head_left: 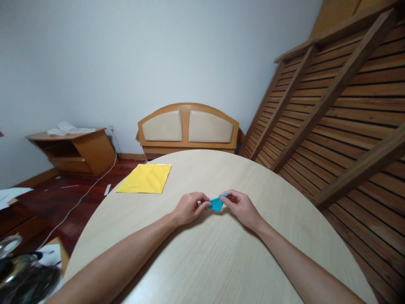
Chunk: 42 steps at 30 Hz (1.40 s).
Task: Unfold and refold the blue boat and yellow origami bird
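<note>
In the head view, both bare hands meet just below and right of the centre of the frame, above a round, pale wood-grain table (196,169). Between them is a small folded piece of blue paper (217,204), roughly triangular, with a point facing down. The left hand (190,208) pinches its left end between thumb and fingers; the right hand (242,208) grasps its upper right corner in the same way, the fingers curled. Whether the paper's lower tip touches the table cannot be told.

Left of centre, near the table's far left edge, a yellow paper sheet (145,179) lies flat, slightly creased, with a white edge showing behind it. At the centre, beyond the table, stands a wooden headboard (185,126) with two cream padded panels. A slatted wooden frame (332,105) leans across the right side. At the middle left, a wooden cabinet (103,150) bears crumpled white papers (68,128), and a pale cable (84,196) trails over the dark red floor (72,190).
</note>
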Each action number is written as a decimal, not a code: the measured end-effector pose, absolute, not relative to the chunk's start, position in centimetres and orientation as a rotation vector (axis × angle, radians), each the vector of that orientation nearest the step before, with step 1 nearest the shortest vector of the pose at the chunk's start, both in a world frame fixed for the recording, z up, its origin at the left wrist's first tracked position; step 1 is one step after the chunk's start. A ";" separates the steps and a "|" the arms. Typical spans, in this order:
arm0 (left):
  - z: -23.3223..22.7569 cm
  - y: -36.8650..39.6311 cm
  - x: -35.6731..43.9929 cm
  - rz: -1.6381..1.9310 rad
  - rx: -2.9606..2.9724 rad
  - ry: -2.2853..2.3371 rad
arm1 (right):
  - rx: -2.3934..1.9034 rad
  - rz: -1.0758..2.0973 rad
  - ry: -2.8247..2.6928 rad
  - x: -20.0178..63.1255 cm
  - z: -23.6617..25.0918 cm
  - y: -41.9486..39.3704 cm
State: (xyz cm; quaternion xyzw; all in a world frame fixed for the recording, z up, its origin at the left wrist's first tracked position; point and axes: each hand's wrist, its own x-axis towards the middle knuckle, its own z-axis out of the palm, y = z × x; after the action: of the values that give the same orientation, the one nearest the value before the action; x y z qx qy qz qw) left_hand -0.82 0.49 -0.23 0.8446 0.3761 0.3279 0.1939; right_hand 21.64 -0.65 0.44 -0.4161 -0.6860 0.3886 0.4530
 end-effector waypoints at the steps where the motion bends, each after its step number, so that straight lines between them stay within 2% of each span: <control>1: -0.2 0.5 -0.9 0.914 2.390 1.041 | -1.030 0.946 -1.693 21.7 0.5 -0.6; 13: -0.1 -0.1 -0.6 0.933 2.453 1.020 | -1.039 0.923 -1.675 21.5 0.3 -0.6; 31: 0.1 0.1 -0.9 0.879 2.622 0.939 | -1.027 0.863 -1.952 22.8 1.5 -1.1; 42: 0.2 -0.1 -0.4 0.975 2.499 1.092 | -1.080 0.748 -1.715 22.2 0.9 -0.5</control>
State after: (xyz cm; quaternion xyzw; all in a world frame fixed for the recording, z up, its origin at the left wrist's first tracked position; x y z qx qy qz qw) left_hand -0.45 -0.10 0.17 0.8563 0.3742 0.3343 0.1225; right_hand 22.16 -0.49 0.95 -0.4408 -0.7004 0.3052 0.4711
